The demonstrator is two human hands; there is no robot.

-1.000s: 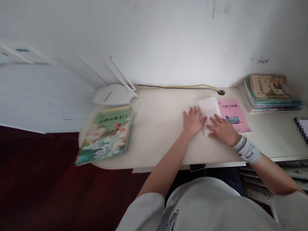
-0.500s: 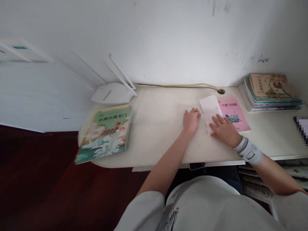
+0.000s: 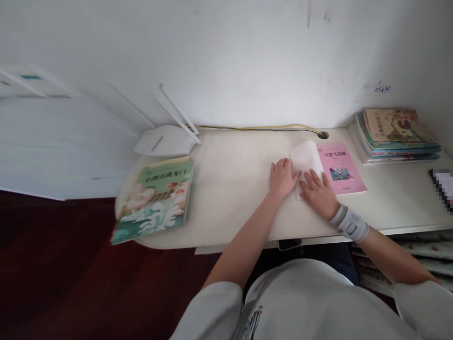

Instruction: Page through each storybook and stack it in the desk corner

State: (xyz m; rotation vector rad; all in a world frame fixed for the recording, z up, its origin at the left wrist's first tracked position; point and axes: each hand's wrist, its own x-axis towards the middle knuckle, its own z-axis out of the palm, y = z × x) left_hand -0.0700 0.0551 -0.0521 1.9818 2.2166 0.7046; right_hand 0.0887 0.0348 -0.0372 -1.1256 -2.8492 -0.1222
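Note:
A white sheet of paper (image 3: 306, 156) lies on the pale desk (image 3: 233, 189), overlapping the left edge of a pink booklet (image 3: 339, 169). My left hand (image 3: 282, 178) rests flat at the paper's left edge, fingers stretched out and touching it. Fingers spread, my right hand (image 3: 317, 192) lies flat on the paper's near end and presses it down. A grey wrist brace (image 3: 350, 224) wraps my right wrist.
A green picture book (image 3: 155, 198) overhangs the desk's left end. A white router (image 3: 166, 139) with antennas stands at the back left, a cable running along the wall to a hole (image 3: 322, 135). A stack of books (image 3: 394, 134) sits at the right; a phone (image 3: 290, 244) pokes from under the desk.
My left hand, curled beside the paper half a second ago, has opened flat against its edge. My right hand has slid a little left along the paper.

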